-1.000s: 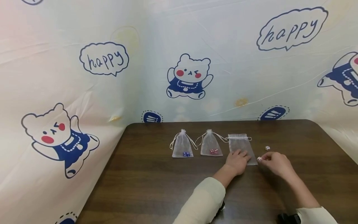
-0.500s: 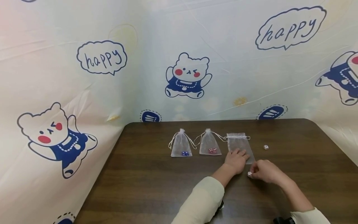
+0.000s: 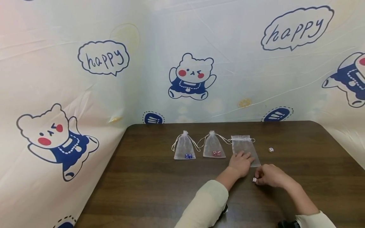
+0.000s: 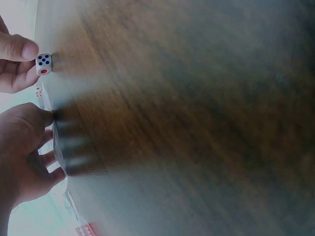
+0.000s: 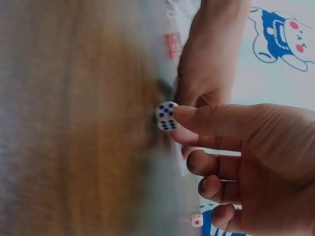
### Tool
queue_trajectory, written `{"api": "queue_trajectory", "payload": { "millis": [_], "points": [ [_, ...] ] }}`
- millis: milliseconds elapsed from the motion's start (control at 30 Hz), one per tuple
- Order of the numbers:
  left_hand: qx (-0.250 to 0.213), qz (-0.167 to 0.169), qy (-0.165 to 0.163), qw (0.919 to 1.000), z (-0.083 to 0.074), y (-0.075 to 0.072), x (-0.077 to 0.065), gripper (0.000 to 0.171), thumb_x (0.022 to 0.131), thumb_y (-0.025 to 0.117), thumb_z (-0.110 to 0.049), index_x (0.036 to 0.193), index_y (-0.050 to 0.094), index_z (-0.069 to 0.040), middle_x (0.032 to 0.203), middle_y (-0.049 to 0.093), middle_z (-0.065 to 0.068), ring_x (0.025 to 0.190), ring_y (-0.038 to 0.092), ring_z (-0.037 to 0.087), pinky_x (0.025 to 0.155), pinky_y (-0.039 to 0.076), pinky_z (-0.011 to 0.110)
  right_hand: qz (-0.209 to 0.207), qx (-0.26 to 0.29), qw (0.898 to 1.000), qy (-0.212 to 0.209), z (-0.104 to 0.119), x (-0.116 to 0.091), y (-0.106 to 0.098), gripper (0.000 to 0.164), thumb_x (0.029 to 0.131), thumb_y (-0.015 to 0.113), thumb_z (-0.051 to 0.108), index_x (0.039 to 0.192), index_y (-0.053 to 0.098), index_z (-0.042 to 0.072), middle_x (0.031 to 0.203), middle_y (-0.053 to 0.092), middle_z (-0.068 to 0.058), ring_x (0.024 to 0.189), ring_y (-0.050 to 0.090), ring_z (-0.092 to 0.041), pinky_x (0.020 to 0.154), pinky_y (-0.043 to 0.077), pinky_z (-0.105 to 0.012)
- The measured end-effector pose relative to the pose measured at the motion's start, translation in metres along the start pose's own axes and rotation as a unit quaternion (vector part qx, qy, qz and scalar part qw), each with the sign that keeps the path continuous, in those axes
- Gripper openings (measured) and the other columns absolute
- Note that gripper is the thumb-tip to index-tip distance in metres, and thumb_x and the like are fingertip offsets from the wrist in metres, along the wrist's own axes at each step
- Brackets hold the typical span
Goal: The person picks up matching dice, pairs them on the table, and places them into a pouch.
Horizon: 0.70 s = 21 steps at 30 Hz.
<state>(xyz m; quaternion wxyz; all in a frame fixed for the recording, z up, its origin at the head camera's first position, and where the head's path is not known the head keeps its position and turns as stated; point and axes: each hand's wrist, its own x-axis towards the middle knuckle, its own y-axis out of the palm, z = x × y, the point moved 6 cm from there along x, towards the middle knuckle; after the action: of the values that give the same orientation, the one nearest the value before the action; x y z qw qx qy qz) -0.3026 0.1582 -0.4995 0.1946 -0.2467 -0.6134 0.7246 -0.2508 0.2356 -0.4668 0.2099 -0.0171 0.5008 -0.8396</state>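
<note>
My left hand (image 3: pixel 240 164) rests with its fingers spread on a sheer white drawstring bag (image 3: pixel 243 145) lying flat on the table. Just in front of that bag's lower right corner, my right hand (image 3: pixel 272 175) pinches a white die (image 3: pixel 255 180) between thumb and forefinger. Blue and red pips show on this die (image 4: pixel 44 64) in the left wrist view, while its blue-pipped faces (image 5: pixel 166 117) turn to the right wrist camera. Another white die (image 3: pixel 271 149) lies on the table, right of the bag.
Two more sheer bags stand in a row to the left, cinched at the neck. Blue dice (image 3: pixel 188 156) show through the far left bag (image 3: pixel 183 147), red dice (image 3: pixel 216 153) through the middle bag (image 3: pixel 211 144). A printed cloth (image 3: pixel 228 79) hangs behind the table (image 3: pixel 137 177).
Holding the die, my right hand has come from beside the bag toward me and to the left, with only a slight shift in the last half second. The left hand has stayed on the bag.
</note>
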Motion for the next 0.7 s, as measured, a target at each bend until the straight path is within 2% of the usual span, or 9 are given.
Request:
{"api": "queue_trajectory", "payload": {
  "millis": [233,433,700],
  "points": [
    [0.006,-0.002,-0.002,1.0,0.0,-0.001,-0.001,0.045,0.096,0.046,-0.029,0.138,0.038,-0.043,0.145,0.029,-0.02,0.133,0.023,0.006,0.102,0.028,0.029,-0.025,-0.009,0.999,0.02,-0.011,0.006,-0.017,0.014,0.076,0.073,0.013,0.075,0.059,0.012,0.066,0.053,0.005,0.058,0.045,-0.013,0.054,0.038,-0.031],
    [0.008,-0.006,0.0,0.9999,0.0,-0.001,-0.002,0.045,0.096,0.045,-0.029,0.138,0.039,-0.042,0.145,0.029,-0.02,0.133,0.024,0.006,0.102,0.028,0.029,-0.077,-0.028,0.996,0.029,-0.022,0.01,-0.033,0.009,0.077,0.071,0.015,0.077,0.063,0.01,0.07,0.057,0.003,0.06,0.046,-0.014,0.055,0.039,-0.033],
    [0.008,-0.013,0.001,0.9999,-0.001,0.0,0.0,0.044,0.096,0.045,-0.029,0.137,0.04,-0.042,0.144,0.03,-0.02,0.133,0.024,0.007,0.101,0.029,0.029,-0.144,-0.018,0.986,0.077,-0.047,0.015,-0.05,0.014,0.083,0.066,0.016,0.085,0.065,0.002,0.076,0.063,-0.007,0.066,0.055,-0.021,0.058,0.045,-0.041]
  ]
}}
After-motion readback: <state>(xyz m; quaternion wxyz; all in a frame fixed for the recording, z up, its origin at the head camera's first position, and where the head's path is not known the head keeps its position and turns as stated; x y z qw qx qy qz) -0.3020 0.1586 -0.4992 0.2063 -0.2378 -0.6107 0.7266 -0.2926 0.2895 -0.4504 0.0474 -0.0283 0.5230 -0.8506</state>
